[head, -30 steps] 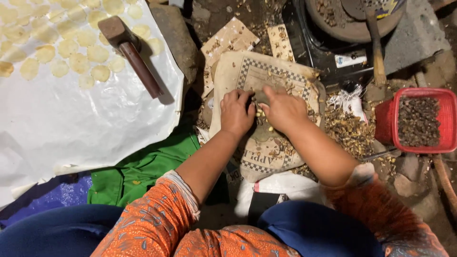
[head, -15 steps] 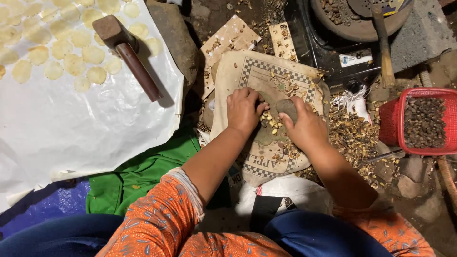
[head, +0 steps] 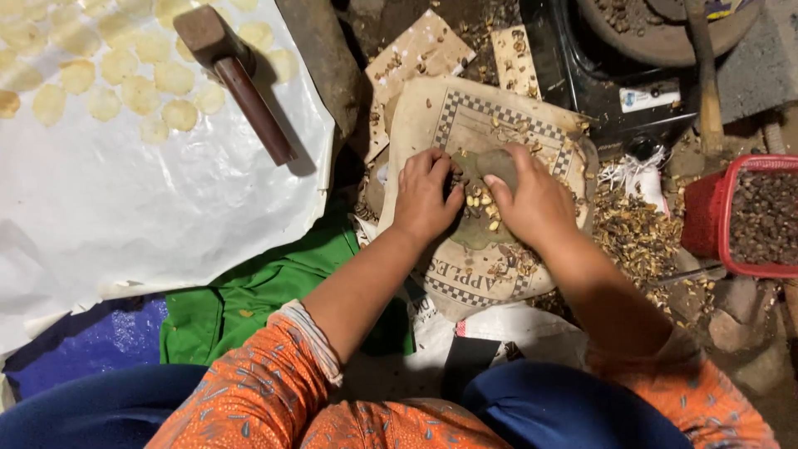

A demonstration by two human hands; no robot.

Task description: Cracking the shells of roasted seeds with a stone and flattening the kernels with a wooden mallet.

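My left hand [head: 426, 195] and my right hand [head: 532, 202] rest side by side on a flat stone [head: 486, 162] that lies on a cardboard piece [head: 465, 116] with a checkered border. Between the two hands sits a small heap of pale yellow kernels [head: 482, 206]. The fingers of both hands are curled down around the heap and touch it. Whether either hand grips any kernels is hidden by the fingers. Broken brown shells [head: 632, 233] lie scattered to the right of the cardboard.
A wooden mallet [head: 237, 79] lies on a white plastic sheet [head: 125, 216] at the left, among several flattened pale discs [head: 116, 66]. A red basket [head: 752, 216] of dark nuts stands at the right. A green cloth [head: 258, 299] lies below the sheet. A dark pan [head: 657, 29] sits at the top.
Both hands have shifted a little on the stone: the right hand has moved right and down, and the kernels now show between the hands. The view has shifted slightly.
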